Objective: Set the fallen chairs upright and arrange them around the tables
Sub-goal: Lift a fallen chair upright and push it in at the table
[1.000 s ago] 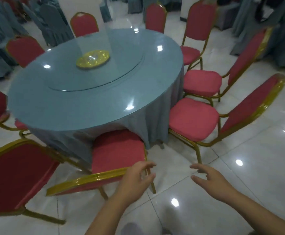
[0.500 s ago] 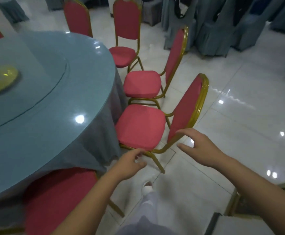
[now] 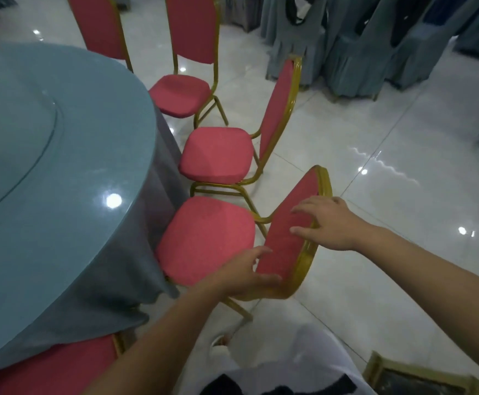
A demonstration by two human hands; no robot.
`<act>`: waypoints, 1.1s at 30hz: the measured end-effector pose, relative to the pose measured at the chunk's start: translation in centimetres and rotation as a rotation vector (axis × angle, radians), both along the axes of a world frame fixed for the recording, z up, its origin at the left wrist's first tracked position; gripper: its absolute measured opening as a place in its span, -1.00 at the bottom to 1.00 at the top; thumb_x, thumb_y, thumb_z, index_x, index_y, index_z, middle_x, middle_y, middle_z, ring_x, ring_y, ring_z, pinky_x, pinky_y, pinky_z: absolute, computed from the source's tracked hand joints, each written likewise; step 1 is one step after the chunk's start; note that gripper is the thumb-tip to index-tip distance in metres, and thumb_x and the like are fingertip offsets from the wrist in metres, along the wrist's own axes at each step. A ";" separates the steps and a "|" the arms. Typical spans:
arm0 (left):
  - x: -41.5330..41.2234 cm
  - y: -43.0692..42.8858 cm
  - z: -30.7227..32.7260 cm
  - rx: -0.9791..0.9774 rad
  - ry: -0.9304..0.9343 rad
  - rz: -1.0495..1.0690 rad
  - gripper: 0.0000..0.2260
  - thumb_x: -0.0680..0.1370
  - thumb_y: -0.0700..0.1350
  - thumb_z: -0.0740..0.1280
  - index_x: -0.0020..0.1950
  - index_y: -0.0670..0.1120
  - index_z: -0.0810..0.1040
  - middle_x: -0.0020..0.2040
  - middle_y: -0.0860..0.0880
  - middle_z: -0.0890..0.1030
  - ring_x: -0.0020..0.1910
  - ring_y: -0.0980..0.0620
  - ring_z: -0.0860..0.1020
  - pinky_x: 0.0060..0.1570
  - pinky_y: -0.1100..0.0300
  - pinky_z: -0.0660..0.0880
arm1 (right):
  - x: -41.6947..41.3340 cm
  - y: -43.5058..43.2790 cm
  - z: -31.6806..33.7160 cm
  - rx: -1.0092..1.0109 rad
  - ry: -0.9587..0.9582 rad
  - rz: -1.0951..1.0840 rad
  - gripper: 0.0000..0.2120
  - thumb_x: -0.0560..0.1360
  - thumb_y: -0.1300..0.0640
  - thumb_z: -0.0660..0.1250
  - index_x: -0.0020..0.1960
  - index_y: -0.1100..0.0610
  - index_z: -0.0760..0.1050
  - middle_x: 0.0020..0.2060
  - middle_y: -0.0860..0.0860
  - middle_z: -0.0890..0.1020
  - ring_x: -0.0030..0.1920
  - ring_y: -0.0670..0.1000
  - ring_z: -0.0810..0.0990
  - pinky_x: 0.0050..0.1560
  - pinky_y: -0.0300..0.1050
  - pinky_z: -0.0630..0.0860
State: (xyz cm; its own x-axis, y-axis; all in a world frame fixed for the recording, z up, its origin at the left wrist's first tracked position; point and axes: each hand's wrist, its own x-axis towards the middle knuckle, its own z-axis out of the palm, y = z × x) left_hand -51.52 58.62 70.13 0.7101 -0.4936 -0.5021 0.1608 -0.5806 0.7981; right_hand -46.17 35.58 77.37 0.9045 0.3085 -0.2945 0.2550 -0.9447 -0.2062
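The nearest red chair, with a gold frame, stands upright at the round table, its seat partly under the grey-blue cloth. My right hand lies over the top rim of its backrest, fingers hooked onto the red pad. My left hand grips the near edge of the same backrest low down, thumb on the pad side. A second upright red chair and a third stand further round the table.
Another red seat pokes out from under the cloth at the bottom left. A gold frame part lies on the floor at the bottom right. Grey-covered chairs crowd the back. Glossy white tile floor spreads to the right.
I have turned right and stepped closer to the chair. Both hands, in the air before, have moved onto its backrest, right hand over the top rim and left on the near edge.
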 end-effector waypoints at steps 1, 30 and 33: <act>0.6 -0.7 -0.3 0.002 0.021 0.012 -0.44 0.39 0.25 0.45 0.34 0.30 0.35 0.04 0.39 0.41 0.03 0.29 0.45 -0.14 0.39 0.40 | 1.8 -0.8 -0.5 -0.024 0.023 0.043 -0.43 0.48 -0.42 0.12 0.36 -0.14 0.42 0.34 -0.10 0.48 0.42 0.03 0.33 0.44 0.25 0.11; -15.1 -17.9 -3.0 0.540 0.004 0.951 -0.36 0.47 -0.15 0.26 0.18 0.65 0.28 0.07 0.21 0.65 -0.07 0.31 0.55 -0.09 0.46 0.46 | 6.5 -11.4 -9.2 0.258 -0.011 0.709 -0.19 0.18 -0.73 -0.11 0.04 -0.27 0.59 0.25 -0.18 0.53 0.42 0.00 0.31 0.36 0.10 0.13; -15.0 -15.4 -2.9 0.542 0.027 0.992 -0.45 0.49 -0.19 0.28 0.26 0.44 0.42 0.07 0.20 0.65 -0.03 0.27 0.56 -0.03 0.34 0.53 | 6.5 -8.7 -9.3 0.206 -0.002 0.715 -0.15 0.17 -0.73 -0.13 0.08 -0.27 0.58 0.29 -0.22 0.48 0.44 -0.06 0.24 0.38 0.06 0.09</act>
